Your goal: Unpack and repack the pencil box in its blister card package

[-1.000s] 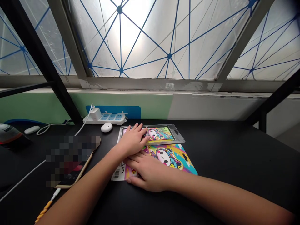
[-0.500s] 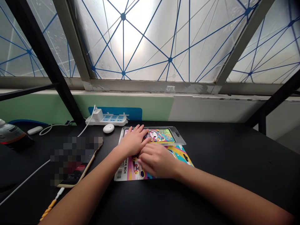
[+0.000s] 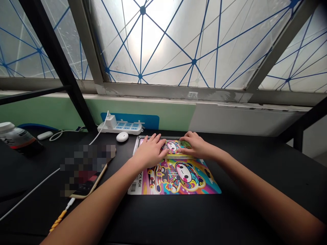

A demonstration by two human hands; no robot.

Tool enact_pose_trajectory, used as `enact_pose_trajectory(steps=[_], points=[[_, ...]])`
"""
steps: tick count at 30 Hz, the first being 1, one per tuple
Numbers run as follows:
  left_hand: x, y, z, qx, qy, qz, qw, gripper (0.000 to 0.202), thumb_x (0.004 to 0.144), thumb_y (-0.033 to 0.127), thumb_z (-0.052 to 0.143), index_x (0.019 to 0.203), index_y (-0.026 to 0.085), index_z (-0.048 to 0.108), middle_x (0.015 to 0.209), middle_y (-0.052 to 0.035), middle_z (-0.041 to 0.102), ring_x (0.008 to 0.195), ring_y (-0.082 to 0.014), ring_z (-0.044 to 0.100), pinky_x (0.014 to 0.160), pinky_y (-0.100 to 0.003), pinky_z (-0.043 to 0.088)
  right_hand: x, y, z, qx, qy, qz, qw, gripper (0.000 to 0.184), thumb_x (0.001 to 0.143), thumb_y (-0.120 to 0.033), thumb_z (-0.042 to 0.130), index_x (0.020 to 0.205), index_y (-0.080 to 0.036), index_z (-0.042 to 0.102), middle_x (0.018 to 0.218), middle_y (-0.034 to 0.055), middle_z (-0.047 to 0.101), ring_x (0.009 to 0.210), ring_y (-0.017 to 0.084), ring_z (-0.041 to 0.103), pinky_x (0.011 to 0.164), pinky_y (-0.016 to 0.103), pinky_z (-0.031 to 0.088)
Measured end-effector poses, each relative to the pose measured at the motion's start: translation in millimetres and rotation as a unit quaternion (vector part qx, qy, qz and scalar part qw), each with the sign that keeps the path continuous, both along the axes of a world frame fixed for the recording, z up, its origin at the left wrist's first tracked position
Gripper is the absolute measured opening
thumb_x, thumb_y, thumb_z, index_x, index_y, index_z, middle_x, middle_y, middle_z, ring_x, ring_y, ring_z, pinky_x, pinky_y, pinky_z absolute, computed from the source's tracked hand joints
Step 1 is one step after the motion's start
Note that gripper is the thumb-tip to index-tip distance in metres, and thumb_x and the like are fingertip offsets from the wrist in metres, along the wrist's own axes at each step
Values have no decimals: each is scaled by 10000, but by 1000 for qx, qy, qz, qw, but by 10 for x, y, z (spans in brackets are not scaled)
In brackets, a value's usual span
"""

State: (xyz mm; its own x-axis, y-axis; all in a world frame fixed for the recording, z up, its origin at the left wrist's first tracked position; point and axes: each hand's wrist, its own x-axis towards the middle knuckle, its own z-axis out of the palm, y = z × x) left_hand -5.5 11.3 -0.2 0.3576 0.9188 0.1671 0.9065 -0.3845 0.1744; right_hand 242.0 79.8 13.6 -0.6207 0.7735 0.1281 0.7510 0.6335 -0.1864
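Observation:
A colourful pencil box with a cartoon figure on its lid lies on the black desk, its yellowish front edge showing. My left hand rests flat over its left part, fingers spread. At its right end my right hand has thumb and fingers bent around the box. A clear plastic shell shows at the back left of the box; how much of it lies underneath is hidden. In front lies the bright printed backing card, marked "PENCIL BOX" at its left side.
To the left is a blurred-out tablet-like device with a pale edge and a cable. Behind stand a power strip and a round white case. A bottle is at far left; a black frame post slants up.
My right hand has moved from the card's middle to the right end of the pencil box, uncovering the card's picture. My left hand stays on the box. The view has shifted slightly.

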Motion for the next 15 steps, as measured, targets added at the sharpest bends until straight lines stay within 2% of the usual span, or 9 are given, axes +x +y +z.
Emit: enact_pose_trajectory(steps=[5, 9, 12, 15], points=[[2, -11, 12, 2, -5, 4, 1000, 566, 999, 569, 332, 1431, 233, 478, 1612, -139, 320, 1496, -343, 249, 1162, -626, 216, 3, 36, -34, 40, 4, -11, 999, 574, 805, -720, 595, 1097, -233, 676, 1133, 133, 572, 1066, 325, 531, 915, 513, 448], [4, -25, 49, 10, -19, 11, 1000, 533, 990, 562, 375, 1411, 257, 487, 1609, -122, 333, 1489, -345, 264, 1151, -643, 217, -4, 41, -48, 69, 11, -19, 997, 561, 789, -727, 612, 1025, -220, 658, 1164, 133, 568, 1084, 326, 523, 919, 517, 432], [-31, -32, 115, 40, -31, 10, 999, 491, 994, 528, 409, 1393, 257, 503, 1542, -110, 452, 1437, -320, 365, 1174, -627, 154, -21, -27, -10, 111, 23, -9, 994, 526, 772, -692, 663, 1006, -222, 629, 1194, 136, 582, 1121, 336, 532, 955, 530, 414], [-118, -26, 217, 91, -34, 23, 995, 488, 972, 516, 504, 1381, 251, 507, 1390, -93, 610, 1310, -300, 513, 1188, -603, 115, -63, -159, 51, 171, 24, 5, 985, 495, 756, -625, 728, 998, -214, 597, 1139, 123, 632, 1107, 327, 585, 1082, 597, 302]])
